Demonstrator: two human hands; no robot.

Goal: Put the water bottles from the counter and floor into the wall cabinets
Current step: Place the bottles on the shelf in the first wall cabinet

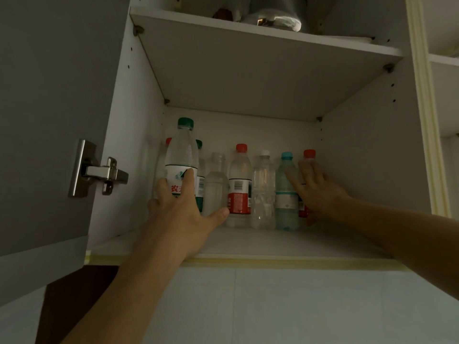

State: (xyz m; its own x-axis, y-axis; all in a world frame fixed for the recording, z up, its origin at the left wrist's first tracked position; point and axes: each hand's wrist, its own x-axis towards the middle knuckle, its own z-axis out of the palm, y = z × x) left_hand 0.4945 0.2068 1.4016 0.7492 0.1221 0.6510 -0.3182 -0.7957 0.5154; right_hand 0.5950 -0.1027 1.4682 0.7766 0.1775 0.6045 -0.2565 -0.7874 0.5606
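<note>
I'm setting green-cap bottle (181, 155) on cabinet shelf (285, 242) w/ left hand (178, 209) gripping it, right hand (315, 189) flat, fingers spread, steadying back row; next: let go gently.

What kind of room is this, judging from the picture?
Probably a home kitchen. A wall cabinet with its door open holds a row of water bottles on its lower shelf, and pale tiled wall shows below it.

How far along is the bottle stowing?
Done: a row of bottles stands at the back of the cabinet shelf. In hand: left hand grips a green-capped bottle; right hand touches the row's right-end bottles. Counter and floor are out of view.
</note>
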